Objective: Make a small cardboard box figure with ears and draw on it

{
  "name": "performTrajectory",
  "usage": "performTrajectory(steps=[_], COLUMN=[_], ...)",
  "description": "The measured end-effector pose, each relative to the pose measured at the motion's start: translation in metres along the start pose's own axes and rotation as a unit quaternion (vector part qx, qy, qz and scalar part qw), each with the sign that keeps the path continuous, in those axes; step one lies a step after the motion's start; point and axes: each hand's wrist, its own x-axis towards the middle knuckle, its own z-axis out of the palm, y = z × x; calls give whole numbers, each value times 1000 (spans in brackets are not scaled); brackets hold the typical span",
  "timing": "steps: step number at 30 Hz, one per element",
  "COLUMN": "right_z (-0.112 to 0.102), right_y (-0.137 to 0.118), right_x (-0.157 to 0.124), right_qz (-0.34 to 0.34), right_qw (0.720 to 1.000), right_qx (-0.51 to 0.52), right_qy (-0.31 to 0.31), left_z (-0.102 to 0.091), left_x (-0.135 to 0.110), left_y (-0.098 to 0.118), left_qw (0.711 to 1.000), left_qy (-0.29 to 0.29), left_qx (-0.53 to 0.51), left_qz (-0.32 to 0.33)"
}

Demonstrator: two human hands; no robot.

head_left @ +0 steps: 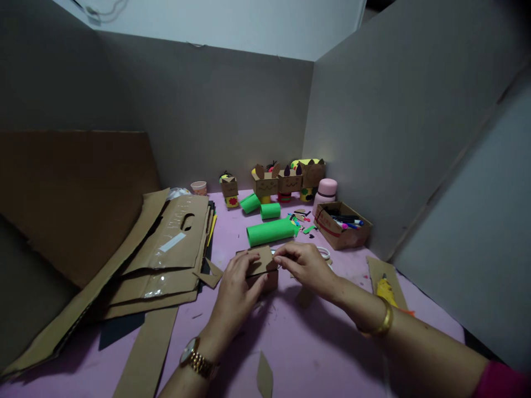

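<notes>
A small brown cardboard box [262,265] sits on the pink table top [290,354] in front of me. My left hand [234,296] is closed around its near left side, with the thumb on the flap. My right hand [305,264] pinches the box's upper right flap edge with thumb and fingers. Just beyond the box lies a long green paper tube [270,231]. Part of the box is hidden under both hands.
Flattened cardboard sheets [166,254] are stacked at the left, with a loose strip [145,354] near me. Two short green tubes [261,207] and several cardboard animal figures [286,181] stand at the back. A marker box [342,224], pink bottle [326,190] and yellow glue gun [385,290] are at right.
</notes>
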Motion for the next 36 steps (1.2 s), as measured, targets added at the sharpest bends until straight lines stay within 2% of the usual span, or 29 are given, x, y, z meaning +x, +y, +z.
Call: performTrajectory(steps=[16,25,32,36], right_z=[2,1,2,7], right_y=[6,7,16,25], right_x=[-5,-7,-12,-14], right_qz=[15,19,70,97], right_qw=[999,996,993,991], right_qx=[46,84,93,60], right_qy=[1,-18,-20,-75], left_z=[1,1,1,2], left_x=[1,1,2,1], left_y=[0,3,1,0], left_qw=[1000,1000,1000,1000], left_qy=[7,13,14,11], left_qx=[14,6,2,4], left_qz=[24,25,23,23])
